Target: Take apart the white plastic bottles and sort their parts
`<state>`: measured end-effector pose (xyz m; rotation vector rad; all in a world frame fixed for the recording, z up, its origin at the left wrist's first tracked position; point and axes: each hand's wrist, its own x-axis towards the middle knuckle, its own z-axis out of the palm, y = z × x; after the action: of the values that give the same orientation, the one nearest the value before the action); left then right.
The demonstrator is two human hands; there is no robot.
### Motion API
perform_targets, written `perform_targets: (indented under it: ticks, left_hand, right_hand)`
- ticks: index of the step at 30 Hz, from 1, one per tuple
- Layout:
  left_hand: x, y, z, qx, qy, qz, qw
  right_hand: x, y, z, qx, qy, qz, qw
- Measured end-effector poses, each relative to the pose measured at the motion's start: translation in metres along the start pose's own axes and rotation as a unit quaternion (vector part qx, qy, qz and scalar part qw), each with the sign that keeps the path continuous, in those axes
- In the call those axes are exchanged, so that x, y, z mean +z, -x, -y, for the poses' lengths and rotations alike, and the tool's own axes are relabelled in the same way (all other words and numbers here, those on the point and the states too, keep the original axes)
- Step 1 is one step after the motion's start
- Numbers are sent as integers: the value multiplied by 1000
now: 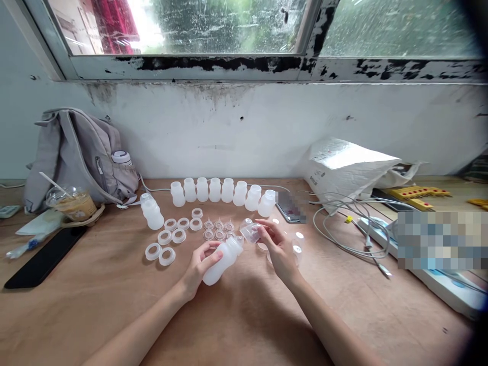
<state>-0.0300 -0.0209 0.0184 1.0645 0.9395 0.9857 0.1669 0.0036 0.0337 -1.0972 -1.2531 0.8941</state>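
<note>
My left hand (199,265) is wrapped round a frosted white bottle (221,263), tilted with its collared top toward the right. A clear cap (250,232) is pinched in my right hand (277,247), close beside the bottle's top. Several open frosted bottles (215,190) stand in a curved row behind my hands. White rings (166,256) lie at the left, and small clear nipples (218,235) sit in rows just behind the held bottle. More clear caps (297,242) are partly hidden by my right hand. Another bottle (152,211) with a cap on stands at the left.
A grey backpack (76,152), an iced drink cup (74,203) and a black phone (46,257) are at the left. Another phone (292,207), a white bag (343,165), coiled cables (343,244) and a power strip (442,284) occupy the right.
</note>
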Motion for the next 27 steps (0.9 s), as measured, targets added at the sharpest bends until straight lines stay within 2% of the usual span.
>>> perform_targets:
  ticks: [11,18,27]
  left_hand:
    - [0,0,0,3,-24,7,1000]
    - [1,1,1,31,-43,-12,999]
    - [2,0,11,63,-73,-30,995]
  right_hand:
    - [11,10,-3,-11,-18,77,997]
    - [17,18,-8,15,-46,63,997]
    - [21,23,-19,16,-47,53,997]
